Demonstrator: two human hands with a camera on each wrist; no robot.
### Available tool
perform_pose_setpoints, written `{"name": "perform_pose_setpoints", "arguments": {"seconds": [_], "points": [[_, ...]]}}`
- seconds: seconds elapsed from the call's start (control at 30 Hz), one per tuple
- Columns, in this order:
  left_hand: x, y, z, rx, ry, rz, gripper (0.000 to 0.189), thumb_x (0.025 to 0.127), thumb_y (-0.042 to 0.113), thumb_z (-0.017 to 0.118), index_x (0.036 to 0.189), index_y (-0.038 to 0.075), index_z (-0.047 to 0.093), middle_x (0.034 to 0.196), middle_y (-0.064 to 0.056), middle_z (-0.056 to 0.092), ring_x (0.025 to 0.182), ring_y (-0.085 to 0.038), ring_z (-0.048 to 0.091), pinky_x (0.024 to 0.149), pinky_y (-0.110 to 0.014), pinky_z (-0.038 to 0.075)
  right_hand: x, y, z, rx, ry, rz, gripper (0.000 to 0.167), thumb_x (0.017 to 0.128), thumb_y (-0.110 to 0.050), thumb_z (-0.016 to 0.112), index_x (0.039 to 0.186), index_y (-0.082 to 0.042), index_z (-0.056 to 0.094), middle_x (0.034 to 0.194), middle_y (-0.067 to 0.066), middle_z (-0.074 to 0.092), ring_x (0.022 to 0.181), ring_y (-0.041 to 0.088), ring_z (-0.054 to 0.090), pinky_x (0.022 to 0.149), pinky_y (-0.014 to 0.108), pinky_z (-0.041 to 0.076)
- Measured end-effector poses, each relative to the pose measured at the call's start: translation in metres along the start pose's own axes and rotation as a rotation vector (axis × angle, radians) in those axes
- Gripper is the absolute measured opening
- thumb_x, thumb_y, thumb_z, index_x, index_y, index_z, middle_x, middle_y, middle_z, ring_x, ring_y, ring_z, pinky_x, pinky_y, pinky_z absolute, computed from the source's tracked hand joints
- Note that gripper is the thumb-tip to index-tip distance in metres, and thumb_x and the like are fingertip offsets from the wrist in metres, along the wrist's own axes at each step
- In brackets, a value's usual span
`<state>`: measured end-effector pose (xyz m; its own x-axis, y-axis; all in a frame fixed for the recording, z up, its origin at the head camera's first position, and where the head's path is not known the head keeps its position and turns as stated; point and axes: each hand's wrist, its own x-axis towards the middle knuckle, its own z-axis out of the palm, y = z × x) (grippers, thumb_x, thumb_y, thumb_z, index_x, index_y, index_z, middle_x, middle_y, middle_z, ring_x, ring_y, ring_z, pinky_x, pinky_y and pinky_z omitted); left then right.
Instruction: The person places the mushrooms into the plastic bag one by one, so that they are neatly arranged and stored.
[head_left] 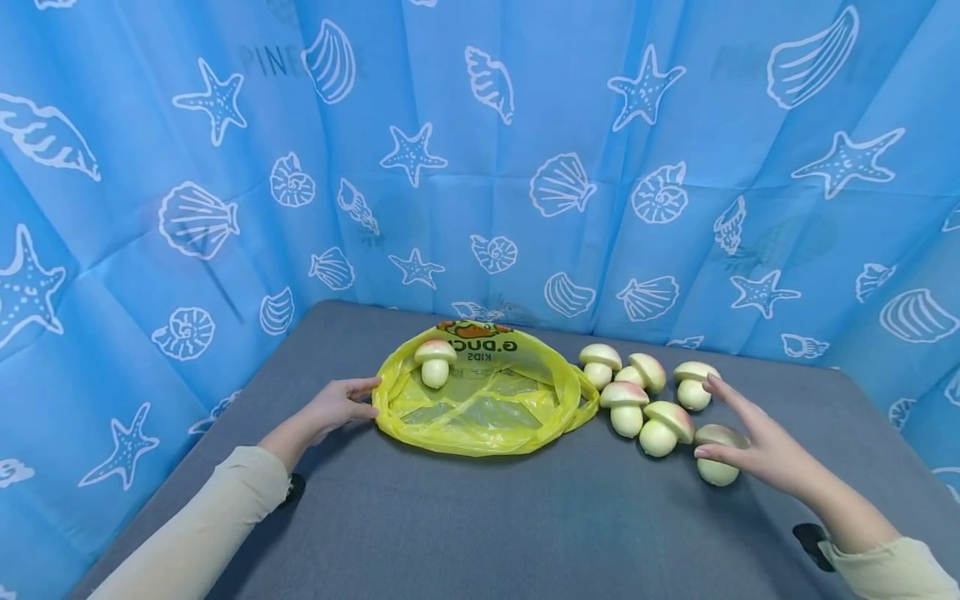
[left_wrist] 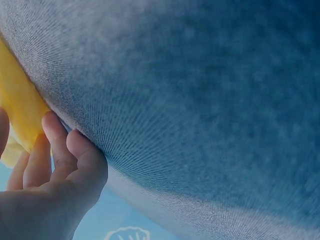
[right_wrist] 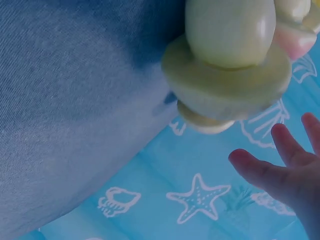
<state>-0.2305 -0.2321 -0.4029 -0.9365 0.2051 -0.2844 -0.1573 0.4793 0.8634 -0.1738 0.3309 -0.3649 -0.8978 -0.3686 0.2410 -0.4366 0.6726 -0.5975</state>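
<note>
A yellow plastic bag (head_left: 480, 439) lies with its mouth spread wide, and one toy mushroom (head_left: 435, 364) sits inside at its left. My left hand (head_left: 337, 408) holds the bag's left rim with thumb and fingertips. In the left wrist view, the fingers of this hand (left_wrist: 60, 180) meet the yellow plastic (left_wrist: 20, 95). Over on the right, my right hand (head_left: 768, 446) is spread around the nearest mushroom (head_left: 717, 473), overlapping it in the head view. The right wrist view shows a gap between the extended fingers (right_wrist: 250, 167) and that mushroom (right_wrist: 227, 75).
Several more mushrooms with pale stems and pinkish caps, such as one near the bag (head_left: 625, 408), stand or lean between the bag and my right hand. A grey cloth (head_left: 480, 533) covers the table. Behind it hangs a blue curtain (head_left: 465, 167) with white shells and starfish.
</note>
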Motion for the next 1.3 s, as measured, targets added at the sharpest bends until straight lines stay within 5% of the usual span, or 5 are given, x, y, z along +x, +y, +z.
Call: {"name": "perform_pose_setpoints", "arguments": {"seconds": [0.27, 0.4, 0.57, 0.8, 1.3], "points": [[-0.001, -0.001, 0.0, -0.004, -0.002, 0.004, 0.062, 0.095, 0.006, 0.061, 0.148, -0.005, 0.032, 0.151, -0.027, 0.03, 0.139, -0.043, 0.027, 0.107, -0.056, 0.031, -0.006, 0.007, -0.004, 0.008, -0.053, 0.045, 0.106, 0.077, -0.003, 0.078, 0.153, 0.005, 0.004, 0.145, 0.044, 0.019, 0.128, 0.067, 0.014, 0.091, 0.079, 0.017], [-0.001, 0.0, 0.0, 0.001, 0.001, 0.0, 0.062, 0.094, 0.007, 0.062, 0.148, -0.004, 0.033, 0.151, -0.027, 0.031, 0.139, -0.043, 0.028, 0.107, -0.058, 0.03, -0.009, 0.014, -0.003, 0.015, -0.059, 0.04, 0.108, 0.076, -0.001, 0.079, 0.153, 0.005, 0.003, 0.145, 0.044, 0.017, 0.135, 0.059, 0.006, 0.092, 0.08, 0.015], [0.0, -0.001, 0.0, -0.005, 0.001, 0.004, 0.062, 0.094, 0.006, 0.061, 0.148, -0.005, 0.032, 0.151, -0.027, 0.03, 0.139, -0.043, 0.027, 0.107, -0.057, 0.03, -0.015, 0.024, 0.001, 0.029, -0.076, 0.052, 0.108, 0.078, -0.002, 0.078, 0.154, 0.003, 0.002, 0.148, 0.043, 0.014, 0.141, 0.012, -0.003, 0.092, 0.079, 0.015], [0.0, -0.001, 0.001, -0.003, 0.005, 0.003, 0.062, 0.094, 0.005, 0.062, 0.148, -0.004, 0.032, 0.152, -0.026, 0.03, 0.139, -0.043, 0.027, 0.108, -0.058, 0.029, -0.018, 0.029, 0.001, -0.001, -0.151, 0.102, 0.105, 0.079, -0.004, 0.078, 0.151, 0.009, 0.002, 0.145, 0.045, 0.014, 0.125, 0.064, 0.025, 0.097, 0.056, 0.037], [0.001, 0.001, -0.001, 0.004, -0.009, -0.01, 0.062, 0.094, 0.006, 0.062, 0.148, -0.004, 0.033, 0.151, -0.027, 0.03, 0.139, -0.043, 0.027, 0.106, -0.06, 0.03, -0.021, 0.04, 0.005, 0.005, -0.192, 0.163, 0.102, 0.078, -0.007, 0.079, 0.149, 0.013, 0.009, 0.142, 0.047, 0.018, 0.123, 0.068, 0.021, 0.085, 0.077, 0.027]]}}
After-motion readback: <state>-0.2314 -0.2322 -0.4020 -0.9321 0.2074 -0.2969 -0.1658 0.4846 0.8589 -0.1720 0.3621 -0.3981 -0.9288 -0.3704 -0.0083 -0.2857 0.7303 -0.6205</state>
